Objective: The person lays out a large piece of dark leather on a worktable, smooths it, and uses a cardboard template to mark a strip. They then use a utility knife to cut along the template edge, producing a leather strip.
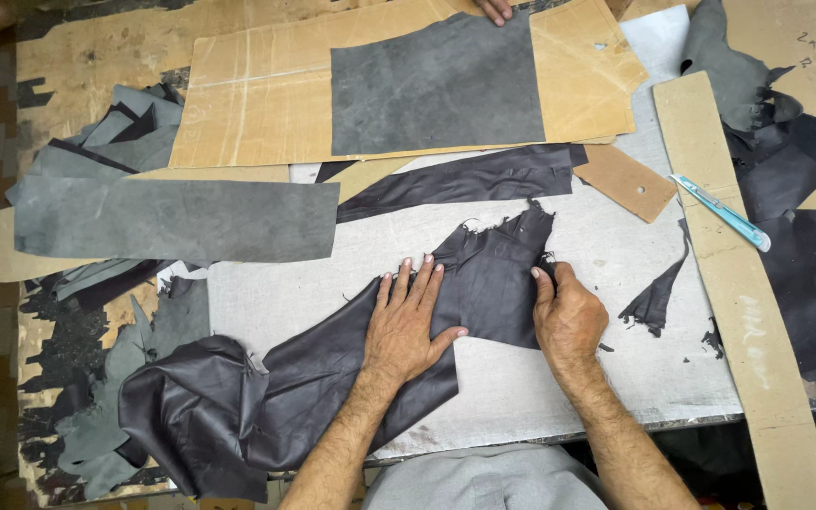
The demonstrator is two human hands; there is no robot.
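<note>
Pretty clearly a leather cutting workshop. The scuffed grey tabletop [559, 236] is covered in dark leather offcuts [654, 297], grey suede pieces [177, 219] and cardboard patterns [266, 90], plus a long cardboard strip [739, 283] with a blue craft knife [722, 212] lying on it. Scraps piled all around the edges too.

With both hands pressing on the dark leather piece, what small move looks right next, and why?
Probably slide the left hand leftward to smooth the dark leather piece. That hand lies flat at its middle and the right hand pins its right edge, yet the left end is bunched in folds hanging past the grey board.
</note>
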